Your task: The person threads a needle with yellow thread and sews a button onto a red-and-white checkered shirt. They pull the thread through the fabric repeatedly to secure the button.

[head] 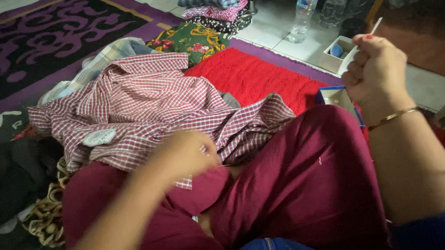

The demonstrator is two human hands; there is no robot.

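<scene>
While your left hand (184,155) rests on the checked shirt (143,108), its fingers are curled together, pinching at the cloth's lower edge; motion blur hides just what they grip. That shirt, red and white, lies spread over your lap, on the maroon trousers (295,189), and everything else is best placed from it. To the right of the shirt and raised above your knee, your right hand (376,73) is closed in a fist, fingers clamped on a thin white stick-like thing (375,27) that pokes up from the knuckles; what it is cannot be told. A gold bangle (393,117) circles that wrist. Just right of the shirt, below your raised fist, a small blue-edged box (338,98) sits by your knee. Behind the shirt lies a red mat (261,77), and beyond that a pile of folded fabrics (212,2) with a green flowered piece (191,40) at its foot. Far right of the pile stands a clear plastic bottle (304,9) with a blue cap. Left of the shirt spreads a purple and black rug (32,40).
</scene>
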